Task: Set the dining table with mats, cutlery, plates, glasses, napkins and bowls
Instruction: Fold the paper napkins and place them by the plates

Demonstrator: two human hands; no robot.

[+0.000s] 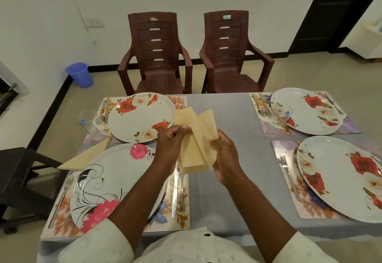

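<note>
Mats, plates, cutlery down; both hands, left hand (171,138) and right hand (224,155), pinch the napkins (196,138); three napkins, bowls left.

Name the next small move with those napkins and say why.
Probably peel one sheet off the stack of pale yellow paper napkins, held by both the left hand and right hand, and lay it by the far-left rose-patterned plate, which lacks one.

Two brown chairs (157,56), white wall (51,4), perhaps tiled floor (310,72).
</note>
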